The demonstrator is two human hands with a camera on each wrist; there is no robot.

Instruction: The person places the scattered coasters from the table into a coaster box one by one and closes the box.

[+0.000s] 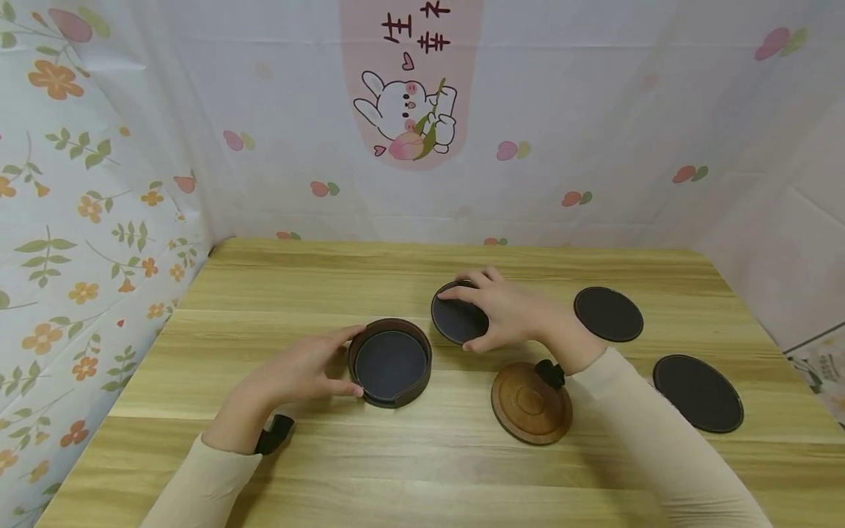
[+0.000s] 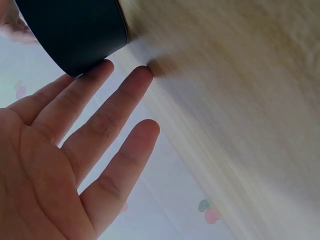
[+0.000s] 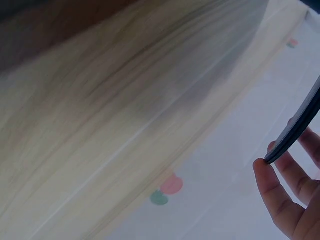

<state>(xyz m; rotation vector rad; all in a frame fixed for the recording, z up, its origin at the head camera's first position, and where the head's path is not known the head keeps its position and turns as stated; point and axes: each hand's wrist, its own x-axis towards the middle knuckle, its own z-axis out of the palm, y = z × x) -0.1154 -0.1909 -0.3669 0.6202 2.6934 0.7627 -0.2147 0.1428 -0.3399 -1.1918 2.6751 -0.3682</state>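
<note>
A round dark leather coaster holder with a low wall and a cut-out in its front stands on the table; a black coaster lies inside. At the holder's left side, my left hand touches it with thumb and forefinger; in the left wrist view its other fingers are fairly straight. My right hand grips another round black coaster by its edges, tilted, to the right of the holder. In the right wrist view this coaster appears edge-on, off the table, with fingertips on its rim.
A brown wooden disc with ringed grooves lies below my right wrist. Two more black coasters lie at the right, one farther back and one nearer beside the right sleeve. A printed cloth hangs behind the wooden table.
</note>
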